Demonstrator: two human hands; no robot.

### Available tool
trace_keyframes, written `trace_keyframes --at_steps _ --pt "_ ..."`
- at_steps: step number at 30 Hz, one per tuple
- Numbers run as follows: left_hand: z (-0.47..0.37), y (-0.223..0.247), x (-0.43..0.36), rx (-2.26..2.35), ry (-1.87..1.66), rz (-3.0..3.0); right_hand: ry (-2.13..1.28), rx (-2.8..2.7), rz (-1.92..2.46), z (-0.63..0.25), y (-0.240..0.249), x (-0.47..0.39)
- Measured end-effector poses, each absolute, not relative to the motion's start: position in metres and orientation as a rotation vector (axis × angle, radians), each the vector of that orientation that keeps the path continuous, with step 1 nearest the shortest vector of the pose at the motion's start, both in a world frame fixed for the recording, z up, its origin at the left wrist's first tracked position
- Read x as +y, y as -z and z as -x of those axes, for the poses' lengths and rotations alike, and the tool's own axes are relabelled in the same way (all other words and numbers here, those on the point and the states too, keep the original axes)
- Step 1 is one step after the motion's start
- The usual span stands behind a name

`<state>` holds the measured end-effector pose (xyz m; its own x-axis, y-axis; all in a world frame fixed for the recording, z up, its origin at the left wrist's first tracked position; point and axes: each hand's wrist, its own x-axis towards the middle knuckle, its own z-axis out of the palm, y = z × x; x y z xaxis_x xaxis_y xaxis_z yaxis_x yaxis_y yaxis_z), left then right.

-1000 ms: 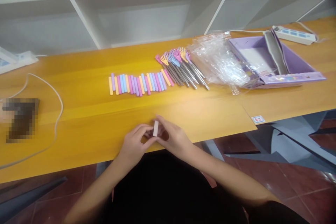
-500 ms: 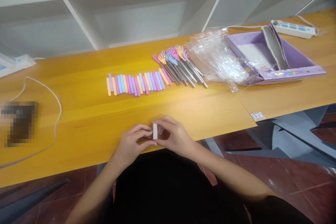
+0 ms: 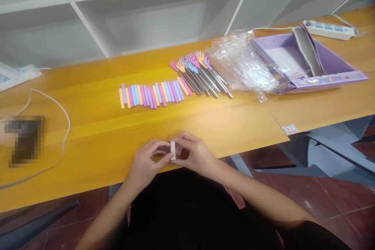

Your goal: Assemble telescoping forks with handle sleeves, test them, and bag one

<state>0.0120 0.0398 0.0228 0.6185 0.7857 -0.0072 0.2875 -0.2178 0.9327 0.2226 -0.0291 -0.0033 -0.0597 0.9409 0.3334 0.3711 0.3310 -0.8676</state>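
Yellow wood bench, white shelving right behind. Pinching a small whitish block between left hand and right hand, fingers closed on it from both sides, near the front edge. Can't tell about contact with the wood. Further back, a row of pastel sticks, metal-stemmed claw things, then crinkly clear bags touching an open purple box.

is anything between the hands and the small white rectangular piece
Nothing visible: the left hand and right hand hold the small white rectangular piece directly between them. The row of slim pastel-coloured sticks lies farther back.
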Motion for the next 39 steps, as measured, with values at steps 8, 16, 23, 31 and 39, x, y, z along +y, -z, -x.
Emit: trace_keyframes --at_steps 8,16,23,31,39 --pt "-0.016 -0.030 0.027 0.991 -0.632 -1.934 -0.594 -1.639 1.210 -0.215 0.006 -0.034" --pt "-0.027 -0.036 0.008 1.169 -0.564 -2.477 -0.515 -1.674 1.239 -0.208 0.010 -0.037" --pt "-0.036 -0.032 -0.001 1.185 -0.535 -2.645 -0.496 -1.664 1.262 -0.207 0.010 -0.039" --pt "-0.031 -0.027 0.006 1.155 -0.616 -2.662 -0.349 -1.785 1.287 -0.204 0.009 -0.040" --pt "-0.011 -0.052 0.023 1.077 -0.422 -2.094 -0.150 -2.180 1.321 -0.220 -0.035 -0.052"
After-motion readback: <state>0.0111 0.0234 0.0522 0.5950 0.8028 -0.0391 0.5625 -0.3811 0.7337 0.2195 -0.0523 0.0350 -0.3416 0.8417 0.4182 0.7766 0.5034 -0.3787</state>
